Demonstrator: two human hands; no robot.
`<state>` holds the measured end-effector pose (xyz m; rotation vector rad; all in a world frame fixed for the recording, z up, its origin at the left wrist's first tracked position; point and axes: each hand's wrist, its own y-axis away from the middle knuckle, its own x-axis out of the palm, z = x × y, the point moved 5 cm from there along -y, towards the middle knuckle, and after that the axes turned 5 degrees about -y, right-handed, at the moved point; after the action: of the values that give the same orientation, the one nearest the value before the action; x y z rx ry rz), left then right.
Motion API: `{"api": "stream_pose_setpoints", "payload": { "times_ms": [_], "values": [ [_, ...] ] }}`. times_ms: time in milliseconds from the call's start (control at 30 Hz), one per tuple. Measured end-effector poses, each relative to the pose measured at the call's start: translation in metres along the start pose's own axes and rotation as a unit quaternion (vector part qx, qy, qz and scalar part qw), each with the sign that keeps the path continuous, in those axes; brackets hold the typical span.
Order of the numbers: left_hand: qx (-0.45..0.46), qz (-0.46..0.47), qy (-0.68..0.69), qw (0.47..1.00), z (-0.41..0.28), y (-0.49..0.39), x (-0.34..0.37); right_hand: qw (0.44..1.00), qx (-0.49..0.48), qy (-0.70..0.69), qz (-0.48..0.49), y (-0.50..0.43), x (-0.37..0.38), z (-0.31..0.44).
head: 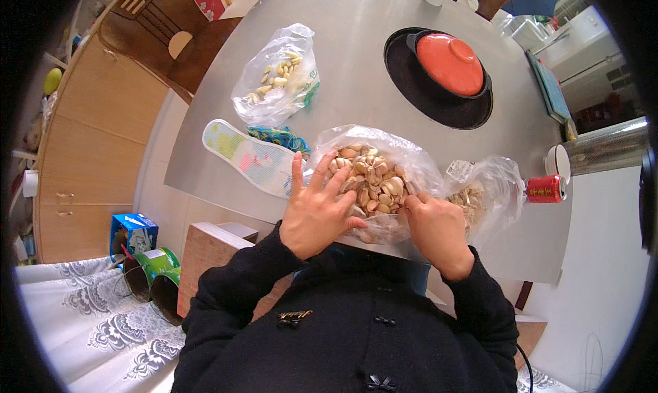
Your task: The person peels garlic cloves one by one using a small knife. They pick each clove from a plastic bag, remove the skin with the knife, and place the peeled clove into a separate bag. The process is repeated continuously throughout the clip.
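A clear plastic bag [406, 149] lies spread at the table's near edge, filled with unpeeled garlic cloves [378, 182] and some partly whole bulbs. My left hand [321, 215] rests over the bag's left side with its fingers apart, the tips touching the garlic. On the other side my right hand [437, 228] has its fingers bent against the bag's right edge; what lies between the fingertips is hidden. Farther back on the left, another plastic bag [270, 110] carries pale peeled garlic cloves [280, 81]. A third bag [501, 182], right of my right hand, contains dry garlic skins [469, 200].
Left of the garlic lie a patterned insole [252, 164] and blue-green yarn [280, 136]. A black pot with a red lid [450, 64] stands in the table's dark round recess [411, 97]. A red drink can [545, 189] lies on its side near white bowls [558, 163] at the right edge.
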<state>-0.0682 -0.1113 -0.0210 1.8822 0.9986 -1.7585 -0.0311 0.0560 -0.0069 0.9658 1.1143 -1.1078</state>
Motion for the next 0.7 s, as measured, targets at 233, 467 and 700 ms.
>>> {"api": "stream_pose_setpoints", "payload": {
  "times_ms": [233, 467, 700],
  "values": [
    [-0.040, 0.005, -0.044, 0.998, 0.002, 0.002, -0.001, 0.995, -0.035, -0.028, -0.093, -0.009, -0.008, 0.013],
    [-0.019, -0.047, 0.042, 0.998, -0.016, 0.009, -0.006, 1.000, -0.001, 0.007, -0.025, -0.033, 0.014, 0.008],
    [-0.015, -0.028, 0.042, 0.999, -0.026, 0.011, 0.003, 0.986, 0.042, -0.135, -0.086, -0.025, -0.001, -0.008]
  ]
}}
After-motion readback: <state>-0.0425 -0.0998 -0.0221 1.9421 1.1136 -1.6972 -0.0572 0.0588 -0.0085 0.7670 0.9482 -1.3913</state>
